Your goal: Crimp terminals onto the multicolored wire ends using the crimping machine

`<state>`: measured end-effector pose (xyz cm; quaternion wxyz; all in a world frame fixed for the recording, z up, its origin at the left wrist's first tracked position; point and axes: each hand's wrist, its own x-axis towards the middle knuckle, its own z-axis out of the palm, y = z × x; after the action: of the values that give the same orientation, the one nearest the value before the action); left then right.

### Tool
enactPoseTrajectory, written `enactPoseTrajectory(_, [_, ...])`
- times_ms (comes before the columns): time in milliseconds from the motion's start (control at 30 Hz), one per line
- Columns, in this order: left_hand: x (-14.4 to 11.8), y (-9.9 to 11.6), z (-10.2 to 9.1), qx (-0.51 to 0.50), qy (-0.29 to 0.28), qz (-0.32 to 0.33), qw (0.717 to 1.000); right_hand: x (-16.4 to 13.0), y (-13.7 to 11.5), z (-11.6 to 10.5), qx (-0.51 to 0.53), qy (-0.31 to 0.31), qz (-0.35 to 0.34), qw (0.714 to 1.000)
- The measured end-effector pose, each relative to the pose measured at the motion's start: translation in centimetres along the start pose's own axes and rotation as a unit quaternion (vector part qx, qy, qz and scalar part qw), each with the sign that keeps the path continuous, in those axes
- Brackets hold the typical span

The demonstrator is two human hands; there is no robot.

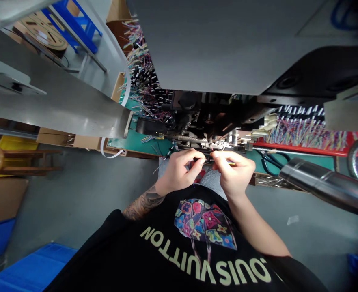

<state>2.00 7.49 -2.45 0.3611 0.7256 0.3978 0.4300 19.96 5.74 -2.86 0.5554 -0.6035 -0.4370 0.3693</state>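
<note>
Both hands sit together at the near edge of the bench (136, 142), right under the front of the crimp machine (203, 117). Left hand (179, 170) is pinched closed, thumb and forefinger gripping the near-left end of a thin wire piece (211, 161). Right hand (233, 172) is also pinched closed on the same piece, from the right side; a yellowish strand sticks out past its fingertips. Fingertips of the two hands nearly touch.

Key relation: the wire's long axis runs left-right between the two hands, parallel to the machine's front. The tooling slot (211, 144) lies just beyond it, on the far side, close but not touching as far as I can see. Both hands are about equally near the slot; right hand's fingertips look slightly closer to its centre. Wire ends are too small to say which end is stripped.

Around them: a bundle of coloured wires (303, 132) lies on the far right in a red tray (288, 149), another fan of wires (142, 77) at the far left behind the machine. Scissors (268, 160) lie on the green mat right of my right hand. A shiny metal tube (325, 184) crosses the right foreground. Blue bins (23, 267) sit on the floor near left, a wooden stool (11, 162) further left.
</note>
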Motion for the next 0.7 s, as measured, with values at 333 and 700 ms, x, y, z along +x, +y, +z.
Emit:
enactPoseTrajectory(333, [0.16,0.32,0.76,0.043,0.031,-0.021,0.998,0.88,0.34,0.4,0.066,0.018,0.05,0.996])
enactPoseTrajectory(700, [0.15,0.29,0.97,0.04,0.047,-0.027,0.998,0.56,0.37,0.99,0.078,0.032,0.061,0.995])
